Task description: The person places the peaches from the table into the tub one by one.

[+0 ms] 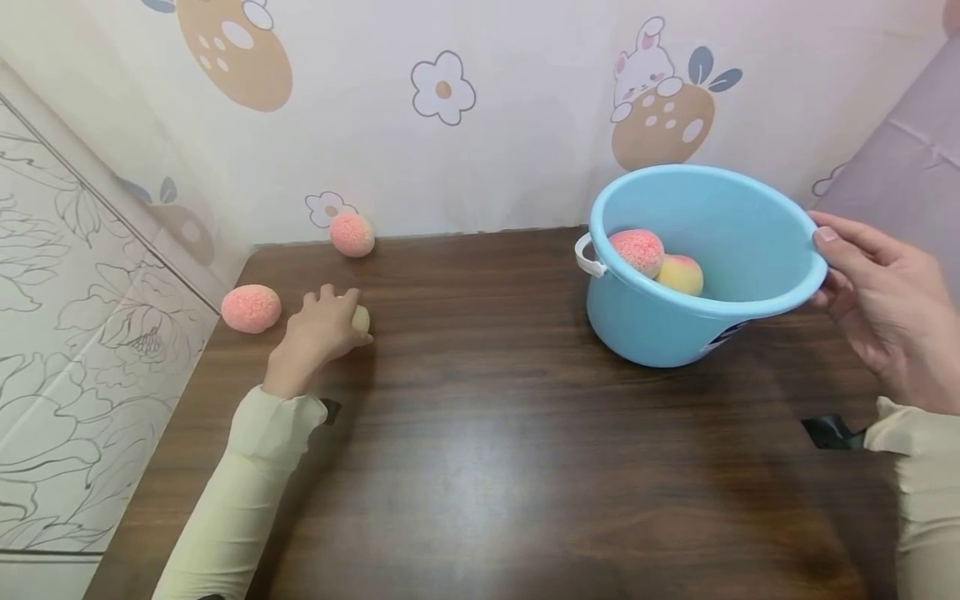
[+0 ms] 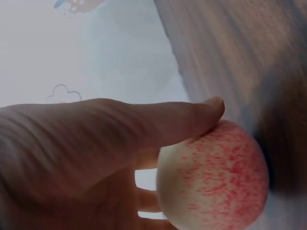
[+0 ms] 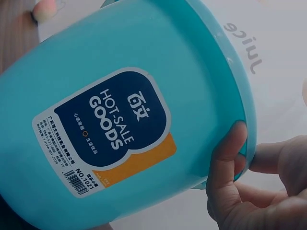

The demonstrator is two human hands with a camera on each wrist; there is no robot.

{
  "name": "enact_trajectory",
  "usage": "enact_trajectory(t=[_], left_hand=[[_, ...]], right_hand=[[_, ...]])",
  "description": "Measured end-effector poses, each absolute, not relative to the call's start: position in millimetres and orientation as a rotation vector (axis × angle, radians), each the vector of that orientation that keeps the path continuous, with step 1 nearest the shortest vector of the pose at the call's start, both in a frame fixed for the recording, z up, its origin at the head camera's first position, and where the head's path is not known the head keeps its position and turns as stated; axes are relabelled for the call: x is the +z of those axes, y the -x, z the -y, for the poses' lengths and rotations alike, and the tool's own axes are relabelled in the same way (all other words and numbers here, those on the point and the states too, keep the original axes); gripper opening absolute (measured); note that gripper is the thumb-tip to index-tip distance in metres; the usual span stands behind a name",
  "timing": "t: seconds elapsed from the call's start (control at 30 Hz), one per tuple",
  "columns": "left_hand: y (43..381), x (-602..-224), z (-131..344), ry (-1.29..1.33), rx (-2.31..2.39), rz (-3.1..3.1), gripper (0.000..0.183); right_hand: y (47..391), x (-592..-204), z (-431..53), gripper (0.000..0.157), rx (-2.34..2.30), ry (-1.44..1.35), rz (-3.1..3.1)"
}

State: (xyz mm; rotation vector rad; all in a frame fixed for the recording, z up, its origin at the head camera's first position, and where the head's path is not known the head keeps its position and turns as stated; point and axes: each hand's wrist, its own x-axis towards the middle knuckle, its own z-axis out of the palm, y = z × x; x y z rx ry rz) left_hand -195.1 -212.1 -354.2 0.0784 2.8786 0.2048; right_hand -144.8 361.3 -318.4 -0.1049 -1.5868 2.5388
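Observation:
My left hand (image 1: 317, 329) grips a peach (image 2: 218, 177) with thumb and fingers at the left part of the table. That peach is pale on one side and speckled red on the other, and in the head view the hand mostly hides it. At the right, my right hand (image 1: 892, 308) pinches the rim of a light blue bucket (image 1: 637, 321). The bucket tilts, its mouth towards me. Inside lie a pink-red peach (image 1: 637, 250) and a yellowish peach (image 1: 681, 275). In the right wrist view, fingers and thumb (image 3: 228, 172) clasp the rim beside a printed label (image 3: 115, 127).
One pink peach (image 1: 251, 308) lies left of my left hand, near the table's left edge. Another peach (image 1: 352, 234) sits at the back edge against the patterned wall covering (image 1: 517, 150). A white handle (image 1: 590, 257) sticks out from the bucket's left side above the brown table (image 1: 480, 400).

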Motion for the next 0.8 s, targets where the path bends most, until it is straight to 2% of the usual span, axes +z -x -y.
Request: enact_trajectory(t=[0.27,0.43,0.8], left_hand=[[197,-359,221,-0.145,0.241,-2.875,0.076],[197,-359,223,-0.154,0.322,-2.886,0.073],[192,-342,211,-0.266,0.543,-2.977,0.046]], right_hand=[[147,-318,-361,0.026,2.563,0.117,1.592],[149,-318,-359,0.027,2.595,0.094,1.571],[151,-316,-356,0.028,2.619,0.082,1.562]])
